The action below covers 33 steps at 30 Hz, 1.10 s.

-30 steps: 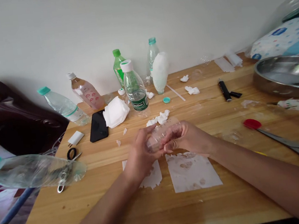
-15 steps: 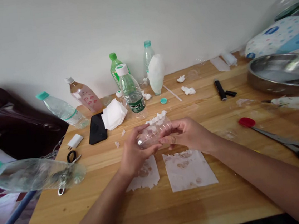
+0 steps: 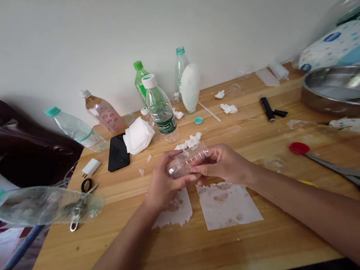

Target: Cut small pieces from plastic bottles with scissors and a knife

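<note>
- Writing first: the water bottle (image 3: 159, 100) standing at the far middle has a dark green band whose white letters read "cestbon"; its cap is white.
- The plastic pack (image 3: 333, 50) at the far right, printed with pale blue and pink dots, bears a dark blue oval logo too small to read.
- Pinkish ring shapes decorate the tea-coloured bottle (image 3: 104, 113) at the far left; its lettering is illegible.
- A green-capped bottle (image 3: 141, 76) stands behind the water bottle, its label mostly hidden.
- Held above the near middle of the bench (image 3: 115, 250) is a clear plastic bottle piece (image 3: 186, 160), cylindrical, ribbed and glossy, lying on its side.
- The left hand (image 3: 165, 178) curls around its left end, thumb along the near side.
- The right hand (image 3: 224, 162) pinches its right part between thumb and bent fingers.
- Below lie two thin paper sheets, the left one (image 3: 177, 209) and the right one (image 3: 229, 207), ragged-edged and blotched with darker patches.
- Crumpled white tissue (image 3: 189, 141) sits just beyond the piece.
- On the right, a round, shiny metal basin (image 3: 329, 103) stands beyond steel scissors (image 3: 336, 167) with dark handles.
</note>
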Tool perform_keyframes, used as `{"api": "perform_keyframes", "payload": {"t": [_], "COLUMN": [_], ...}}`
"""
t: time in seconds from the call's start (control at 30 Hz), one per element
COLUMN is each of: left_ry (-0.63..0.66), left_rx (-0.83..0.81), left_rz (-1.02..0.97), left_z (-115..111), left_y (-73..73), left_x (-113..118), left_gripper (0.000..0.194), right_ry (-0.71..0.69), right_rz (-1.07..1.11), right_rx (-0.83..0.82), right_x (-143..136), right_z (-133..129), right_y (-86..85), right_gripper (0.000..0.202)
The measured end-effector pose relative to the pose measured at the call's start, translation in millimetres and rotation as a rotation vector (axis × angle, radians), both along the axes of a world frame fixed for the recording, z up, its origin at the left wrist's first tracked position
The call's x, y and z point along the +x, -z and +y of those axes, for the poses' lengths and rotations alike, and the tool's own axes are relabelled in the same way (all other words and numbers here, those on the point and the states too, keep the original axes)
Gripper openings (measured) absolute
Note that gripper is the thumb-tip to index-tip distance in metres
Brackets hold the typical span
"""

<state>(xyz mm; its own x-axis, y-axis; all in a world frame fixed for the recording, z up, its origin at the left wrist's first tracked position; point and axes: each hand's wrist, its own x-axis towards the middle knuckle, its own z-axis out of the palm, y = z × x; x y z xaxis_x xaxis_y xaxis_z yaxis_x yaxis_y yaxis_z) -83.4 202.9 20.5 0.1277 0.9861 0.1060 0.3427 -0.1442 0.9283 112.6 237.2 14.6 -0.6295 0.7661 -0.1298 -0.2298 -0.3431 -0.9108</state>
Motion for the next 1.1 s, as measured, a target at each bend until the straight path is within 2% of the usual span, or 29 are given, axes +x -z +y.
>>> {"api": "perform_keyframes", "payload": {"t": [0.4,0.7,0.8,1.1], "left_ry": [-0.014,-0.046,-0.003,0.027], "left_rx": [0.03,0.135,0.181,0.189], "left_rz": [0.008,0.132,0.13,0.085], "left_z": [-2.0,-2.3,-2.2,-3.9], "left_y": [-0.9,4.2,2.9,5.7], "left_x": [2.1,1.6,-0.6,-0.2], "left_gripper": [0.064,0.055,0.059,0.07], "right_ry": [0.011,-0.01,-0.065,-0.044], "right_rz": [-0.017,-0.106,-0.033,-0.074], "right_rx": [-0.034,0.11,0.095,0.088], "right_x": [-0.6,3.0,3.6,1.4], "right_z": [-2.7,-2.9,-4.2,-6.6], "right_y": [3.8,8.6,5.8,1.7], "right_gripper": [0.028,0.021,0.019,0.021]}}
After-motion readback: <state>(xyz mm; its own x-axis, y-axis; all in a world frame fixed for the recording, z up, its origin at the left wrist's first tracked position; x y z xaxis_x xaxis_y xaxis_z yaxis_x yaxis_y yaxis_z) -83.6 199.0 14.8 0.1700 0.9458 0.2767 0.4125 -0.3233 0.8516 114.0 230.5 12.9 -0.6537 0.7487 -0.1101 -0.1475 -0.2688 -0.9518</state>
